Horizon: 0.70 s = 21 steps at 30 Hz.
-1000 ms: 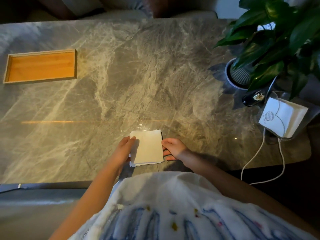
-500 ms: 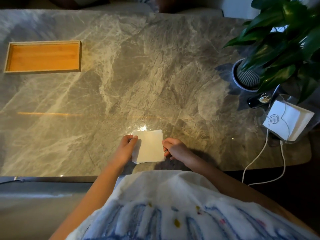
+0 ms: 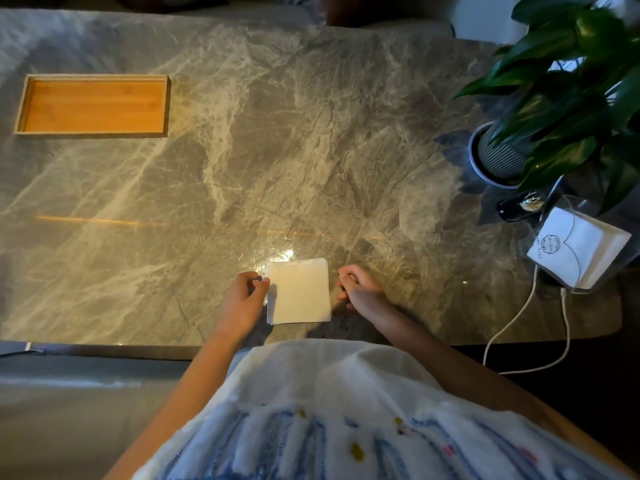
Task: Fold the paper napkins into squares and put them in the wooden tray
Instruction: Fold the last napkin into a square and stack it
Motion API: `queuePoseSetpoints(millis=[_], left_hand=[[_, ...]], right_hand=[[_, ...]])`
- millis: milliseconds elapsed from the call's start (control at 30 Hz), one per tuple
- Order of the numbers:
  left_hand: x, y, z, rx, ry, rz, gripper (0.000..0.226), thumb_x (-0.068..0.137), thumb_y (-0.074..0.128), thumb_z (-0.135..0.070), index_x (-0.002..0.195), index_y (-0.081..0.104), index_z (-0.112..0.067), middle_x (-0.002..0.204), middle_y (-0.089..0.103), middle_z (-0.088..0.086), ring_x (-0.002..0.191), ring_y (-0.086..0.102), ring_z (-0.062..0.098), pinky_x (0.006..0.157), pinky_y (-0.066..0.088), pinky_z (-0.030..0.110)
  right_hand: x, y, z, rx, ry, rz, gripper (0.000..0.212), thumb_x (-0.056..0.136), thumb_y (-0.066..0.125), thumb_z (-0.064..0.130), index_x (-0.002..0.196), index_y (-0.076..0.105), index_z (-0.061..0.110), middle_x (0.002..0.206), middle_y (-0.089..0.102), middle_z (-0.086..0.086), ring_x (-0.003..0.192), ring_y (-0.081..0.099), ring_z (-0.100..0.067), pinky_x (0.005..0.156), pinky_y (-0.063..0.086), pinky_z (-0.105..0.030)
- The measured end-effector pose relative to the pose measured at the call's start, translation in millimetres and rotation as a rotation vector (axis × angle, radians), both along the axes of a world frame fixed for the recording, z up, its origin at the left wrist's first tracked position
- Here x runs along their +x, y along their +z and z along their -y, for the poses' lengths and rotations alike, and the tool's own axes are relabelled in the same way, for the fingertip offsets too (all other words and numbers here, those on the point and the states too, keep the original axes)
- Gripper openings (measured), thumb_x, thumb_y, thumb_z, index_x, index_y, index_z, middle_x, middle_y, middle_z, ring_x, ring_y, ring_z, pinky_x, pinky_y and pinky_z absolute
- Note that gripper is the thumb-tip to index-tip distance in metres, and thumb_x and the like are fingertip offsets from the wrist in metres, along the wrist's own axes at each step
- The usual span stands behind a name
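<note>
A white paper napkin point(image 3: 298, 292), folded to a square, lies flat on the marble table near its front edge. My left hand point(image 3: 244, 299) is at the napkin's left side and pinches its upper left corner between thumb and fingertips. My right hand point(image 3: 360, 289) rests on the table just right of the napkin, a small gap away, its fingers loosely curled and holding nothing. The wooden tray point(image 3: 93, 105) sits at the far left of the table with nothing in it.
At the right stand a potted plant point(image 3: 498, 157) with big leaves, a small black object point(image 3: 519, 206) and a clear holder with white napkins point(image 3: 575, 251). A white cable point(image 3: 519, 317) hangs over the table's front right edge.
My right hand has drawn back from the napkin's right edge, leaving a gap. My left hand's fingers have curled onto the upper left corner. The view has shifted down slightly.
</note>
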<state>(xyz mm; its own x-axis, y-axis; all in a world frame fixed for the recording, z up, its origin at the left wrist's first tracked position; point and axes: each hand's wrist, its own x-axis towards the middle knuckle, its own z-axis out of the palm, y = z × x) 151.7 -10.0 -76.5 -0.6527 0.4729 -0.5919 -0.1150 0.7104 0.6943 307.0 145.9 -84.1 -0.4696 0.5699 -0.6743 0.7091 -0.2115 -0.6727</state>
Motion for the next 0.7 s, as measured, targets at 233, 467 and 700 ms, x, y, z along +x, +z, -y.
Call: queuePoseSetpoints(millis=[233, 467, 700], left_hand=[[10, -7, 4, -0.219, -0.274, -0.186, 0.047, 0.083, 0.064, -0.026, 0.121, 0.047, -0.003, 0.113, 0.054, 0.013, 0.098, 0.056, 0.028, 0.083, 0.048, 0.039], [18, -9, -1, -0.298, -0.316, -0.196, 0.040, 0.083, 0.066, -0.028, 0.112, 0.048, -0.007, 0.116, 0.051, 0.013, 0.096, 0.053, 0.026, 0.082, 0.045, 0.036], [15, -8, -10, -0.331, -0.326, -0.093, 0.036, 0.086, 0.059, -0.032, 0.105, 0.056, -0.002, 0.105, 0.063, 0.015, 0.087, 0.058, 0.027, 0.072, 0.045, 0.035]], right_hand=[[-6, 8, 16, 0.617, 0.728, -0.058, 0.050, 0.088, 0.060, 0.028, 0.136, 0.045, 0.028, 0.151, 0.030, -0.002, 0.138, 0.025, -0.021, 0.110, 0.027, -0.039], [-14, -12, 13, 0.717, 0.992, 0.237, 0.083, 0.086, 0.063, 0.041, 0.150, 0.012, 0.035, 0.162, -0.004, 0.001, 0.148, -0.002, -0.023, 0.118, 0.008, -0.044], [-11, -21, 14, 0.753, 0.938, 0.190, 0.084, 0.082, 0.067, 0.042, 0.149, 0.016, 0.036, 0.161, 0.001, 0.002, 0.148, 0.001, -0.023, 0.117, 0.008, -0.044]])
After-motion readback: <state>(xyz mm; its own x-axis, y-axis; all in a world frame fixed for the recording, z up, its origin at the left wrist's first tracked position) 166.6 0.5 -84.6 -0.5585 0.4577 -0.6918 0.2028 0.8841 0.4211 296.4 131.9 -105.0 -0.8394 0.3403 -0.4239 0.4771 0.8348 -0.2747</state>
